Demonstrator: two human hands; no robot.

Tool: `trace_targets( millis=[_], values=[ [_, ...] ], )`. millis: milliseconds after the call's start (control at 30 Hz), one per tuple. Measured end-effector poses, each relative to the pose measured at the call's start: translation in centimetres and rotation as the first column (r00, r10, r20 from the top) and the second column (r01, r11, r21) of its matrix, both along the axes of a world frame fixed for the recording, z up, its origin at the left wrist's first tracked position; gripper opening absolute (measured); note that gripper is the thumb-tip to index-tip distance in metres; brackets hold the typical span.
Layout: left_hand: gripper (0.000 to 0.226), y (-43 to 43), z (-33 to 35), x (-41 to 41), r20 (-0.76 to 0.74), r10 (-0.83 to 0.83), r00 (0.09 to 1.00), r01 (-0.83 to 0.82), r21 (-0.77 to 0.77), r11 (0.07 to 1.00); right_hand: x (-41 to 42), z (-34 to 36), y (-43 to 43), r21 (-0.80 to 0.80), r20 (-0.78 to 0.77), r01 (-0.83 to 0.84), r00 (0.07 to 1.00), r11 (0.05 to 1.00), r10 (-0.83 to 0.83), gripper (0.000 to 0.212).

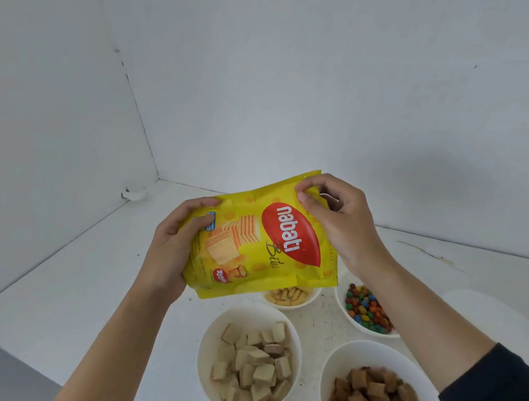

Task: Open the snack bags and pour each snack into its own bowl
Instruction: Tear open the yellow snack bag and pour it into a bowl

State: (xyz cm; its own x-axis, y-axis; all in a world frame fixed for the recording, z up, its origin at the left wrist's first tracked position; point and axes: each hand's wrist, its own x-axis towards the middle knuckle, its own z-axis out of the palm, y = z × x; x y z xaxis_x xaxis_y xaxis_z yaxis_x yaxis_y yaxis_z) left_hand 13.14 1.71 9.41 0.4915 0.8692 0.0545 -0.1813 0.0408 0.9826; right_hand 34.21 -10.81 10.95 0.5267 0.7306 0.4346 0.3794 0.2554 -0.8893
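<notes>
- The yellow bag (262,241) is hanging in mid-air at the centre of the frame, above the table (90,281) and partly covering the bowl of pale pieces (314,296) behind it.
- The left hand (170,243) is gripping the bag's lower left end, with the thumb lying across the printed front.
- The right hand (341,220) is pinching the bag's upper right corner, thumb in front and fingers curled behind.
- The bag's long axis is running from lower left to upper right, and its top edge appears to be lying at the right-hand end, under the right hand.
- The tear looks likely to be starting at that corner, so the right hand is the nearer one for it while the left is bracing the base.
- I cannot tell whether the seal is broken.
- Three more bowls are sitting lower in the frame: the wafer bowl (210,333), the brown-pillow bowl (368,350) and the candy bowl (340,303).
- All four are holding snacks, so this bag seems to need another one.
</notes>
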Motion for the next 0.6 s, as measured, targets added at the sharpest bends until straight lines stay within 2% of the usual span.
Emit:
trace_targets(
  millis=[200,600],
  values=[
    [0.021,-4.9,0.0,5.6,0.03,-0.036,0.999,0.037,-0.001,0.999,4.9,0.5,-6.1,-0.014,0.048,0.06,0.997,0.998,-0.059,0.006],
    [0.02,-16.3,-0.7,15.9,0.036,-0.102,0.994,0.1,0.044,0.994,13.8,-0.3,-18.8,-0.01,-0.018,0.143,0.99,0.99,-0.143,0.005]
  ],
)
